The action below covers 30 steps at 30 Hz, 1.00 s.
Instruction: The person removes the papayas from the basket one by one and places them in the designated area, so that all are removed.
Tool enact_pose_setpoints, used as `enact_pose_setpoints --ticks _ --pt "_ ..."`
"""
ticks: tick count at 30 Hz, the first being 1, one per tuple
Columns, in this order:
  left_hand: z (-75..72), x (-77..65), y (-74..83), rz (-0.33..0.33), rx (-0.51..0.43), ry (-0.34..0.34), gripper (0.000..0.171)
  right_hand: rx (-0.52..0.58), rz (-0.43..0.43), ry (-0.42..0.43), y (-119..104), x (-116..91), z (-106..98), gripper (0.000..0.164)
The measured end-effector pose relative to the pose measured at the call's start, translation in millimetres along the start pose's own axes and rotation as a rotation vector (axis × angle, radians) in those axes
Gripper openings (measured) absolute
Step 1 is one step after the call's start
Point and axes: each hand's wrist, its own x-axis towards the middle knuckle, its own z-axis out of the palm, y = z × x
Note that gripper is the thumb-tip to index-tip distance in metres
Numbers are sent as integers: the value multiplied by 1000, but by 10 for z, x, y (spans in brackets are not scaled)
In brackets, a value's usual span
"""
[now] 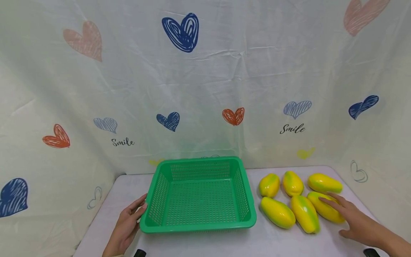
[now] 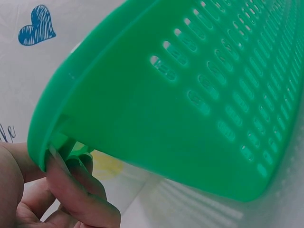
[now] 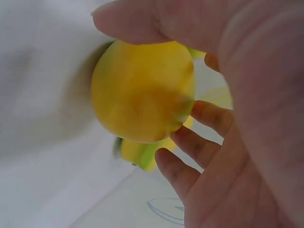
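Note:
A green basket (image 1: 199,228) with slotted sides stands on the white table. My left hand (image 1: 125,221) holds its left rim; in the left wrist view, the fingers (image 2: 78,197) curl beneath the rim (image 2: 61,90). To the basket's right lie several yellow papayas with green patches. My right hand (image 1: 356,217) is over the rightmost front papaya (image 1: 327,208), its fingers reaching across the top and its thumb spread away toward me. In the right wrist view, that papaya (image 3: 142,92) sits between the thumb and the extended fingers, with fingertips right at its skin.
Other papayas lie close by: one front left (image 1: 277,212), one front middle (image 1: 305,214), and a back row including one at the right (image 1: 325,183). A white curtain (image 1: 205,78) printed with hearts hangs behind the table (image 1: 109,200).

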Motion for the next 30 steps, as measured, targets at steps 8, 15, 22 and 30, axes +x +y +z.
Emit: enact_pose_setpoints --ticks 8,15,22,30 --pt "2 -13 6 3 1 0 58 -36 39 12 33 15 -9 98" --pt "0 -15 13 -2 -13 -11 58 -48 40 17 66 9 5 95" --pt "-6 -13 12 -3 -12 -19 58 -81 27 66 65 4 -16 88" --pt "-6 1 11 -14 -15 -9 58 -97 -8 116 53 -16 -43 85"
